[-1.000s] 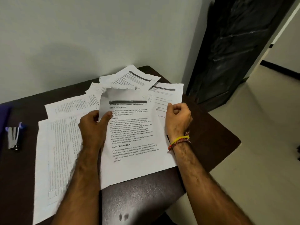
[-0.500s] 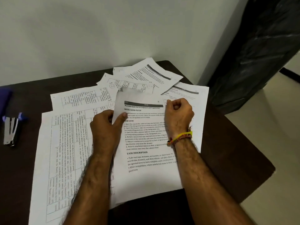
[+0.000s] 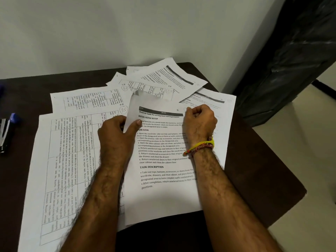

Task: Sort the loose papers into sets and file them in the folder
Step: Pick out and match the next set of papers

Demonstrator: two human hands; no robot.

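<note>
Held the text sheet [image 3: 163, 160] flatter than a second before, left hand [image 3: 116, 137] pinching its edge, right hand [image 3: 199, 122] fisted on it; sorting barely begun, folder unseen.

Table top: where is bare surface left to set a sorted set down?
Bare dark table lies right of the sheet both hands hold, and between the stapler and the table sheets. Centre and back right are crowded with overlapping papers.

Loose papers [image 3: 76, 160] overlapping across the table [image 3: 254, 170], stapler [image 3: 6, 133] to their left.
</note>
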